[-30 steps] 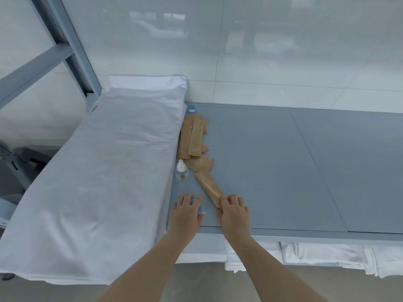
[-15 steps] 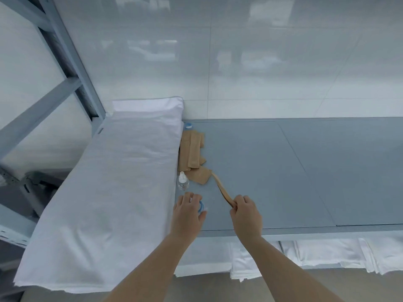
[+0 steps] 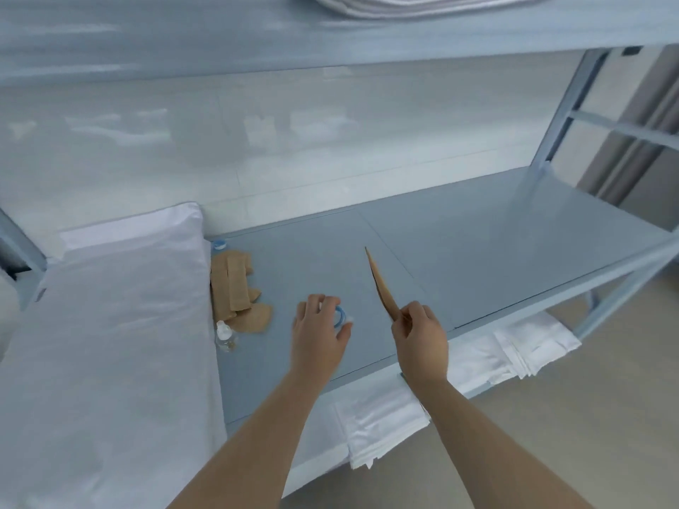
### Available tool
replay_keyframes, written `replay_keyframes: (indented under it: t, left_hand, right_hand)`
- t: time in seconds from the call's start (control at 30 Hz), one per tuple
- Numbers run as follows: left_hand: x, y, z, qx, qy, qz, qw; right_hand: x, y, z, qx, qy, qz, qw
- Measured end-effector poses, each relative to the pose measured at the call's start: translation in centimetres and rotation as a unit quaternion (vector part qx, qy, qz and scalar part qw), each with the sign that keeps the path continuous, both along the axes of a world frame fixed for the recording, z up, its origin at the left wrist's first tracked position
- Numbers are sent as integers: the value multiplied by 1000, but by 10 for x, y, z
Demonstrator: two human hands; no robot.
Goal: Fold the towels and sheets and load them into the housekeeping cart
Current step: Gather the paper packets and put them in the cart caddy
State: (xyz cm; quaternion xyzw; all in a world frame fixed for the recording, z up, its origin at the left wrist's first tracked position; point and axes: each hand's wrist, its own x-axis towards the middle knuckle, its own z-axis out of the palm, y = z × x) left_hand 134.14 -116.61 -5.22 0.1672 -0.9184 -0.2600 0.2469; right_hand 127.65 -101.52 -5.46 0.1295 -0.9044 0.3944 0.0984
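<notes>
My right hand [image 3: 420, 337] pinches a flat tan paper packet [image 3: 380, 286] and holds it edge-on above the grey shelf [image 3: 477, 244]. My left hand [image 3: 318, 334] grips a small clear bottle with a blue cap [image 3: 341, 317], lifted just over the shelf. A large white folded sheet [image 3: 110, 343] lies on the left part of the shelf. Folded white towels [image 3: 382, 416] sit on the lower shelf below the front edge, with another stack [image 3: 532, 343] further right.
Several tan packets [image 3: 233, 288] lie beside the sheet, with a small clear bottle [image 3: 224, 334] in front and a blue cap [image 3: 219, 244] behind. An upper shelf [image 3: 330, 27] carries white linen. The rack's post [image 3: 562, 115] stands right.
My right hand lifted the tan packet off the shelf and moved right. My left hand picked up the blue-capped bottle and moved right. The view swung right and up.
</notes>
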Motion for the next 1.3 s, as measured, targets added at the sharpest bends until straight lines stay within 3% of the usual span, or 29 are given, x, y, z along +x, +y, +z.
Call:
replay_keyframes:
  t: [0.27,0.63,1.0,1.3]
  left_hand:
    - [-56,130,8,-13,25,-186,982]
    - [-98,364,27,-16,62,-380,923]
    - [-129,630,56,-7,96,-476,874]
    - [-175,769,53,7,77,-513,855]
  right_hand:
    - [-3,143,14,-3,19,-161,987]
    - [23,364,30,-9,52,-362,931]
    - [28,612,53,27,81,-450,889]
    - [-3,747,62,53,79,-498,862]
